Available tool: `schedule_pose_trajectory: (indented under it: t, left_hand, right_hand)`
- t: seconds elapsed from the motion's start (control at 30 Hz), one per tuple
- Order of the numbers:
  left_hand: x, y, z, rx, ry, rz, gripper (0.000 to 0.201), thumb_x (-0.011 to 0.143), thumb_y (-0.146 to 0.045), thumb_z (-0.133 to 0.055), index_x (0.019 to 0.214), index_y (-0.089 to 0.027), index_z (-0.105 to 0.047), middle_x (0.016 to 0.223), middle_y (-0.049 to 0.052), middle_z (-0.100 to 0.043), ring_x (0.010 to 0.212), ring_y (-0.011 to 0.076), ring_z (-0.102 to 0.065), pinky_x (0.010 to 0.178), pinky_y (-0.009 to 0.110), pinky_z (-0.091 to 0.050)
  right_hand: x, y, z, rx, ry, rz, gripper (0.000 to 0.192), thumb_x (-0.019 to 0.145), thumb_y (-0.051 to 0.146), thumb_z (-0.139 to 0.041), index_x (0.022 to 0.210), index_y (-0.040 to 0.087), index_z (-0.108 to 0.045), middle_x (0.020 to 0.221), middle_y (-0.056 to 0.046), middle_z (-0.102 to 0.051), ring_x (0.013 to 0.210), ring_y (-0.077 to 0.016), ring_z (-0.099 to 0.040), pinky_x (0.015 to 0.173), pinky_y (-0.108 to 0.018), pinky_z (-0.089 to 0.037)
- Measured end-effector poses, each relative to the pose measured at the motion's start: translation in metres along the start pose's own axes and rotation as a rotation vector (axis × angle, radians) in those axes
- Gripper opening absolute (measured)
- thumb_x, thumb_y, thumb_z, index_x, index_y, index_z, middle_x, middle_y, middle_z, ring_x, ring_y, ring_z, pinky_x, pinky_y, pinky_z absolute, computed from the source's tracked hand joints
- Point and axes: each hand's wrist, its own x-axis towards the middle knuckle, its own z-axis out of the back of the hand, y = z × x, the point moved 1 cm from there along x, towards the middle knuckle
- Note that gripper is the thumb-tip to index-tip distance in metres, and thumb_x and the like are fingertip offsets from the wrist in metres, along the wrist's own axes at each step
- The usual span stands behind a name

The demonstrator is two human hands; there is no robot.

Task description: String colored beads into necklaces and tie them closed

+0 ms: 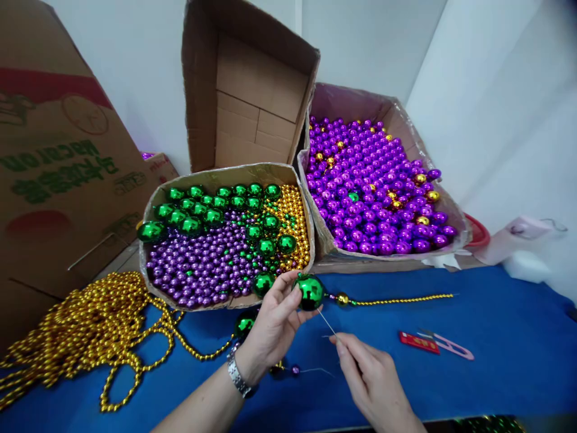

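Note:
Between the fingers and thumb of my left hand (280,310) is a large shiny green bead (310,292). A thin pale string (327,321) runs down from that bead to my right hand (372,376), whose thumb and forefinger pinch it. Right of the green bead, a strand of small gold beads (401,300) with one bigger gold bead (342,299) lies on the blue cloth. Another green bead (244,323) sits left of my left wrist. Below my hands, a purple bead (295,370) is on a loose string end.
A cardboard box (146,264) holds green, purple and gold beads. Behind it at right, a larger box (455,210) is filled with purple beads. Gold bead strands (90,325) pile up at left. Pink-handled snips (453,347) and a red packet (418,341) lie at right.

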Motion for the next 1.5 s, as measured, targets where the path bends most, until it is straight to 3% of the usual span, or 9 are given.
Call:
schedule_pose_trajectory:
  t: [0.2,0.4,0.57,0.77,0.83,0.93,1.07,1.3,1.5]
  left_hand:
    - [-0.002,0.0,0.001,-0.031,-0.004,-0.009,0.025,0.082,-0.023,-0.063,0.106,-0.025,-0.055,0.11,0.005,-0.057,0.099,0.0201,-0.057,0.089,0.046,-0.048]
    - [-0.01,0.013,0.0,0.134,0.06,-0.036,0.029,0.079,-0.021,-0.067,0.106,-0.025,-0.058,0.111,0.006,-0.057,0.094,0.0197,-0.058,0.077,0.032,-0.051]
    - [-0.011,-0.014,0.013,0.518,0.014,-0.208,0.029,0.077,-0.023,-0.067,0.106,-0.021,-0.062,0.112,0.01,-0.061,0.104,0.0249,-0.056,0.087,0.034,-0.046]
    - [0.015,-0.076,0.076,1.402,-0.247,-0.565,0.021,0.084,-0.028,-0.056,0.102,-0.022,-0.063,0.103,0.008,-0.065,0.09,0.024,-0.058,0.08,0.035,-0.043]
    - [0.028,-0.084,0.093,1.704,-0.202,-0.579,0.02,0.085,-0.029,-0.052,0.101,-0.022,-0.064,0.097,0.009,-0.066,0.09,0.0259,-0.055,0.079,0.036,-0.04]
    - [0.045,-0.084,0.105,1.845,-0.134,-0.547,0.018,0.084,-0.027,-0.052,0.093,-0.023,-0.067,0.089,0.009,-0.067,0.088,0.0268,-0.053,0.074,0.034,-0.039]
    - [0.057,-0.083,0.103,1.868,-0.08,-0.536,0.017,0.083,-0.027,-0.052,0.086,-0.024,-0.068,0.084,0.008,-0.068,0.085,0.0255,-0.053,0.074,0.033,-0.039]
    - [0.06,-0.089,0.078,1.862,0.009,-0.53,0.023,0.087,-0.031,-0.047,0.094,-0.025,-0.067,0.094,0.007,-0.069,0.089,0.0252,-0.06,0.081,0.034,-0.041]
    - [0.081,-0.064,0.054,1.928,0.14,-0.444,0.019,0.085,-0.025,-0.049,0.088,-0.022,-0.067,0.084,0.01,-0.069,0.082,0.0257,-0.061,0.076,0.035,-0.043]
  right_hand:
    - [0.0,-0.001,-0.002,0.003,-0.018,0.003,0.022,0.093,0.019,-0.039,0.102,0.021,-0.058,0.089,-0.004,-0.07,0.077,-0.0151,-0.069,0.07,-0.021,-0.052]
    - [0.006,0.001,-0.004,-0.022,-0.004,0.005,0.023,0.095,0.022,-0.036,0.098,0.02,-0.059,0.082,-0.005,-0.069,0.07,-0.0155,-0.066,0.063,-0.022,-0.049]
    - [0.003,-0.004,0.0,-0.034,-0.019,-0.016,0.023,0.095,0.024,-0.037,0.081,0.021,-0.055,0.062,0.0,-0.056,0.054,-0.013,-0.055,0.053,-0.022,-0.04]
    - [-0.005,-0.014,0.0,0.0,-0.003,-0.063,0.023,0.095,0.026,-0.038,0.077,0.021,-0.049,0.064,0.0,-0.054,0.053,-0.0124,-0.052,0.054,-0.023,-0.039]
    - [-0.004,-0.013,-0.003,0.009,0.004,-0.064,0.023,0.096,0.026,-0.037,0.077,0.021,-0.05,0.064,0.0,-0.055,0.053,-0.0124,-0.052,0.054,-0.022,-0.038]
    - [-0.002,-0.011,-0.005,0.013,0.006,-0.058,0.022,0.096,0.025,-0.037,0.079,0.021,-0.051,0.063,0.001,-0.054,0.053,-0.0122,-0.05,0.052,-0.022,-0.037]
    - [-0.003,-0.011,-0.004,0.002,0.005,-0.05,0.021,0.096,0.025,-0.037,0.082,0.021,-0.053,0.063,0.001,-0.051,0.053,-0.0124,-0.048,0.052,-0.023,-0.036]
    - [-0.004,-0.012,-0.002,0.004,0.015,-0.077,0.021,0.096,0.025,-0.037,0.08,0.021,-0.05,0.064,0.001,-0.052,0.054,-0.0124,-0.049,0.053,-0.023,-0.036]
    - [0.004,-0.006,-0.004,-0.025,0.006,-0.039,0.024,0.095,0.023,-0.036,0.076,0.021,-0.05,0.061,0.002,-0.05,0.053,-0.0119,-0.049,0.052,-0.022,-0.036]
